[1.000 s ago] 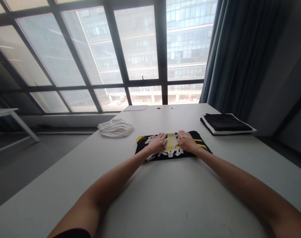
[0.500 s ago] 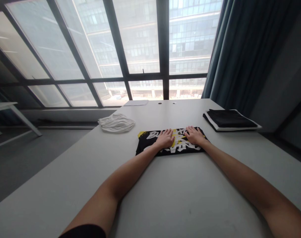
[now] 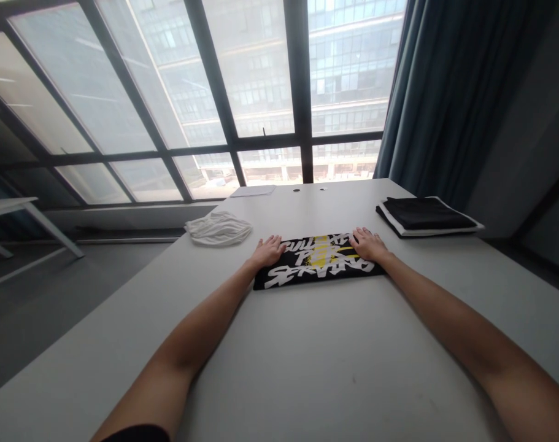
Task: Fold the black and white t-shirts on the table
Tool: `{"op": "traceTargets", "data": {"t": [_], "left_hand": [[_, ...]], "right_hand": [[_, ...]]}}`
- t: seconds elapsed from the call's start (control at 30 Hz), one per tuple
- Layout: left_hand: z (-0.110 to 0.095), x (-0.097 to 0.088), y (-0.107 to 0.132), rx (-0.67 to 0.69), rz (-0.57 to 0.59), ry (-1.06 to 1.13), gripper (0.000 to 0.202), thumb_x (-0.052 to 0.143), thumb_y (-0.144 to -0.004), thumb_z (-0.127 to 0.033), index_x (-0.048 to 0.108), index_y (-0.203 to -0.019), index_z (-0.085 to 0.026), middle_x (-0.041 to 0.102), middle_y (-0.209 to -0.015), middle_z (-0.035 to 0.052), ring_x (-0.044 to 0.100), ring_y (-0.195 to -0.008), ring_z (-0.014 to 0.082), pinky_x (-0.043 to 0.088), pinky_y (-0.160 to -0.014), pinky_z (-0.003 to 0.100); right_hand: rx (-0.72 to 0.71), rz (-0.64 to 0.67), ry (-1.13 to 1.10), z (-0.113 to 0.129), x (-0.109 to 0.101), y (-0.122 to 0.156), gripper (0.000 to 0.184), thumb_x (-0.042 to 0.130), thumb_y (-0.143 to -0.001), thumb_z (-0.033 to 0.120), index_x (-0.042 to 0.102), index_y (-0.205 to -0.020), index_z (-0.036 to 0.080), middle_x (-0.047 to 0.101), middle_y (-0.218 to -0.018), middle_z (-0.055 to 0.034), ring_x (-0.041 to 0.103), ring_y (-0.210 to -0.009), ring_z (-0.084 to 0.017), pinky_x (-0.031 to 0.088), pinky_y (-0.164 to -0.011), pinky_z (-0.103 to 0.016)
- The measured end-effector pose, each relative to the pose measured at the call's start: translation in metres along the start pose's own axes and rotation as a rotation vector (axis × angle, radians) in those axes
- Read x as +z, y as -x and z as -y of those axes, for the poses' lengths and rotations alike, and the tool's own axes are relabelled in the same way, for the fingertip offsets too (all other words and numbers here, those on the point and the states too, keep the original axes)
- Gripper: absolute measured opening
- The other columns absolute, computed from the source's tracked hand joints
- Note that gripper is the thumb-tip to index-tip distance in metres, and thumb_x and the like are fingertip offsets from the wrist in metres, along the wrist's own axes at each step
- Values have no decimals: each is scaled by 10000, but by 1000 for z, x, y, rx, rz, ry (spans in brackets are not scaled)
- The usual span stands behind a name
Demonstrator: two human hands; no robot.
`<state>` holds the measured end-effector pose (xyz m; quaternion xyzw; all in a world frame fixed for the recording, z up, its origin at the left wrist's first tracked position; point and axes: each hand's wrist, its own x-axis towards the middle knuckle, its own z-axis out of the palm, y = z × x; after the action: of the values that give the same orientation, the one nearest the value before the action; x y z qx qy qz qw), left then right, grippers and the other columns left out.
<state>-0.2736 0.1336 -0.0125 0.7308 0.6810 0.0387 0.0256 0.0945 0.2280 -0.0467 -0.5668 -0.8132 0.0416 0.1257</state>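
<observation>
A folded black T-shirt (image 3: 320,279) with white lettering and yellow marks lies flat on the white table (image 3: 307,350). On its left end rests my left hand (image 3: 267,250), palm down, fingers stretched out. My right hand (image 3: 369,245) lies flat near the shirt's right end, its fingers spread over the fabric. Neither hand grips the cloth. Parts of the print and the shirt's ends are hidden under the hands.
A crumpled white cloth (image 3: 218,229) lies at the table's left edge. Folded black and white garments (image 3: 426,215) are stacked at the right. Toward the window lies a white sheet (image 3: 253,191). A blue curtain (image 3: 426,98) hangs behind the stack.
My left hand has slid left from the shirt's middle to its left end. The right hand has shifted only slightly. More of the lettering shows between the hands.
</observation>
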Motion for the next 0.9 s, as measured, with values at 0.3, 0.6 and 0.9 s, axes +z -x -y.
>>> {"op": "traceTargets", "data": {"t": [0.3, 0.6, 0.9], "left_hand": [[-70, -11, 14, 221, -137, 74, 550, 275, -1034, -415, 335, -1532, -191, 357, -1581, 122, 254, -1486, 278, 136, -1198, 560], [-107, 26, 38, 409, 9, 96, 568, 204, -1042, -367, 221, -1581, -190, 264, -1624, 101, 182, -1509, 268, 141, -1202, 546], [-107, 22, 39, 410, 10, 47, 595, 211, -1043, -435, 190, -1588, -197, 224, -1637, 103, 146, -1518, 264, 121, -1206, 523]], "right_hand": [[-279, -355, 30, 80, -24, 46, 503, 325, -976, 219, 486, -1433, 85, 384, -1564, -150, 258, -1477, -255, 152, -1209, -452], [-372, 43, -44, 121, 2, 75, 606, 284, -983, 309, 318, -1544, 84, 313, -1598, -136, 255, -1484, -267, 185, -1198, -493], [-362, 51, -37, 119, -1, 73, 617, 317, -952, 250, 309, -1550, 96, 323, -1596, -131, 260, -1482, -261, 168, -1201, -473]]}}
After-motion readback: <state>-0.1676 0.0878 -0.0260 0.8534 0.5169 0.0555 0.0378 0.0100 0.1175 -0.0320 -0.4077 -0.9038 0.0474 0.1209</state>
